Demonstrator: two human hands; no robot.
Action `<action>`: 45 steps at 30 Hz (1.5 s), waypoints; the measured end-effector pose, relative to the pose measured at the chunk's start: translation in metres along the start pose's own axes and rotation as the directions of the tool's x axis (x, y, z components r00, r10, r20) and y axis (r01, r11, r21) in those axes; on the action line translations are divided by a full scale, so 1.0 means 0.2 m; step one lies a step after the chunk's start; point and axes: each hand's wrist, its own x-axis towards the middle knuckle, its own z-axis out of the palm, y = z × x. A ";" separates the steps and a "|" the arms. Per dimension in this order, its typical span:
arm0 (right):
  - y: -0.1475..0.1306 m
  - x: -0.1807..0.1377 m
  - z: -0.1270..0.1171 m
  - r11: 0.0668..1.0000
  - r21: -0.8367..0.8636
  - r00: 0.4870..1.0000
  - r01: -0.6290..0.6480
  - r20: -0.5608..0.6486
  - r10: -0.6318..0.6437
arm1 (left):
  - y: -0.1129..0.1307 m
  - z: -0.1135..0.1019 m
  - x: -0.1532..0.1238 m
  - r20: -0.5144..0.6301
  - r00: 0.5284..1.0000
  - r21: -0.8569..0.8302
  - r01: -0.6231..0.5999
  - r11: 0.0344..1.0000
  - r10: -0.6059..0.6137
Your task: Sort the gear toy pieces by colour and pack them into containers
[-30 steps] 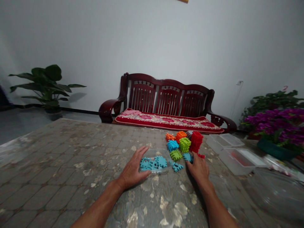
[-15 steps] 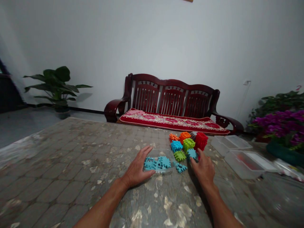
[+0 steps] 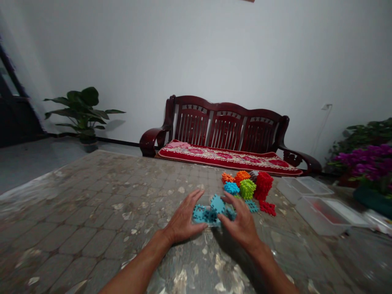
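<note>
My left hand [image 3: 185,215] is wrapped round the left end of a small clear plastic box [image 3: 211,224], thumb at the near side and fingers at the far side. Several teal interlocking tiles [image 3: 199,213] lie inside it. Over the box's right part, my right hand [image 3: 243,225] pinches a teal interlocking tile [image 3: 217,203] between thumb and fingers, tilted up. My right hand partly hides other teal pieces. Just beyond it stand stacks of tiles: blue [image 3: 231,188], lime green [image 3: 247,189], orange [image 3: 242,177] and red [image 3: 263,185].
Loose red tiles [image 3: 267,208] and a teal tile [image 3: 252,206] lie right of my right hand. Clear open boxes [image 3: 320,226] stand at the right of the patterned table [image 3: 92,220], near purple flowers [image 3: 367,161]. A wooden bench [image 3: 225,126] is behind.
My right hand has moved left from the stacks to above the clear box, bringing a teal tile. The red tiles beside the stack now show. My left hand stays at the box.
</note>
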 end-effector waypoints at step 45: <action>0.41 0.02 -0.21 0.599 -0.702 0.844 -0.385 -0.006 0.536 | 0.00 0.00 0.00 -0.015 1.000 0.077 -0.004 0.997 0.005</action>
